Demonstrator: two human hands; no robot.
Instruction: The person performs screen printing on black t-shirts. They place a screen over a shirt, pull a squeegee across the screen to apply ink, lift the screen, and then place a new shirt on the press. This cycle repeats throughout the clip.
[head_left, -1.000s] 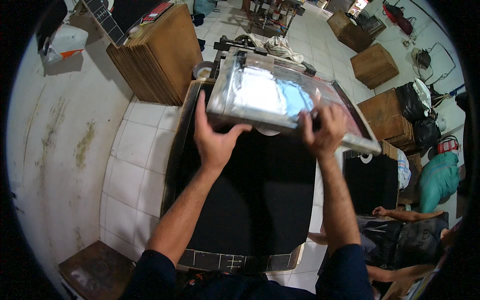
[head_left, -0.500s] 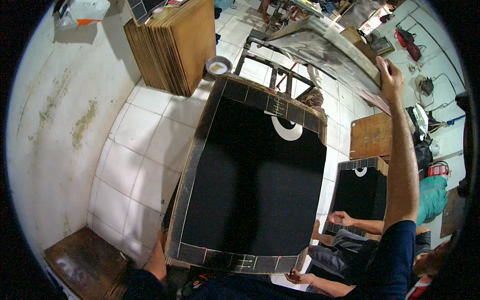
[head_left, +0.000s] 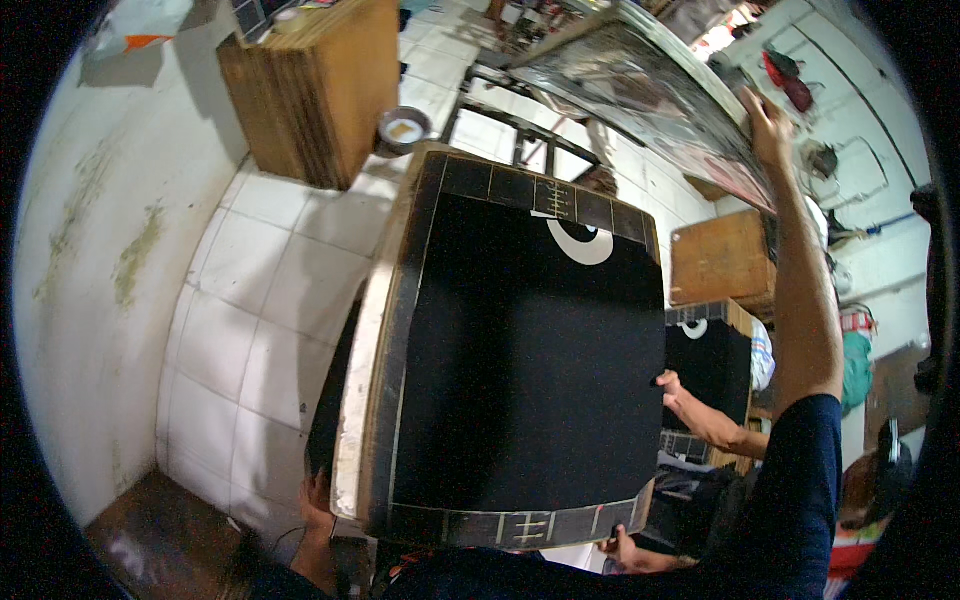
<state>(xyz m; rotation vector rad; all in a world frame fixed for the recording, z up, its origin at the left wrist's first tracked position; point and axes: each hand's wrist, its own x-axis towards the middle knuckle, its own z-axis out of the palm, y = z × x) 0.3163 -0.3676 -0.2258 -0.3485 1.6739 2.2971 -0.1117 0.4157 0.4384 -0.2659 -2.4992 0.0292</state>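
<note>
My right hand (head_left: 768, 132) is closed round the edge of a screen-printing frame (head_left: 640, 110), tilted up at the far right. Its mesh looks grey and smeared. Before me lies a board (head_left: 450, 525) with ruled marks along its dark border, bearing a black fabric panel (head_left: 520, 370) with a white crescent-like print (head_left: 580, 245). Low on the left, my left hand (head_left: 317, 503) is beside the board's near left corner, next to a dark panel (head_left: 330, 420); its fingers are partly hidden. Another person's hands (head_left: 672, 388) are at the fabric's right edge and the board's near right corner.
A stack of brown boards (head_left: 310, 100) stands at the far left, with a bowl (head_left: 404, 130) beside it. A metal rack (head_left: 520, 130) lies behind the board. At right are another printed black panel (head_left: 705, 370) and a brown box (head_left: 720, 255). A wall (head_left: 90, 250) bounds the left.
My view has shifted, and the raised frame shows more of its mesh. The other person's hand has moved to the fabric's right edge. The board's pale left side now shows.
</note>
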